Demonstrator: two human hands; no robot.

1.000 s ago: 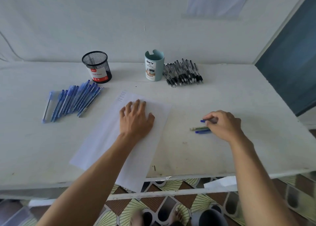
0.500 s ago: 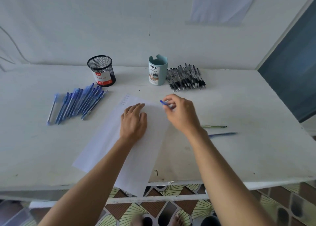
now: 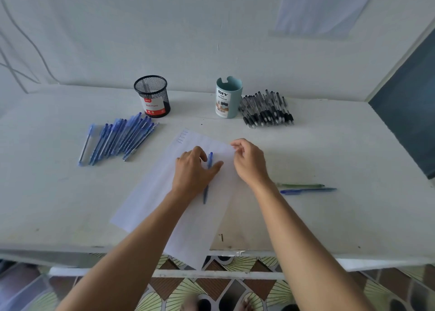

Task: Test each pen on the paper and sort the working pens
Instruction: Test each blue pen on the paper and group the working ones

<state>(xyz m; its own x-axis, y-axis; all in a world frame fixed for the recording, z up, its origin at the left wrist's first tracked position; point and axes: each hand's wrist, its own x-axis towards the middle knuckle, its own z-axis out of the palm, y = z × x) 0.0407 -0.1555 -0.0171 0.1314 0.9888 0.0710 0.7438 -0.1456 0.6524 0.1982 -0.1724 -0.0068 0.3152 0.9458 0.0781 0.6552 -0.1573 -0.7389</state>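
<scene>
Blue pen (image 3: 205, 194), middle hidden in left hand (image 3: 193, 171)

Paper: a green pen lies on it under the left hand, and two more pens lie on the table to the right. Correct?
No. The pen on the paper under the left hand is blue, not green; the head view shows it. Two more pens, a green one and a blue one, do lie on the table to the right.

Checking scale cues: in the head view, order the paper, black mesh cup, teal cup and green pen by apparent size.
1. paper
2. black mesh cup and teal cup, too alike to rank
3. green pen, a thin sliver
</scene>
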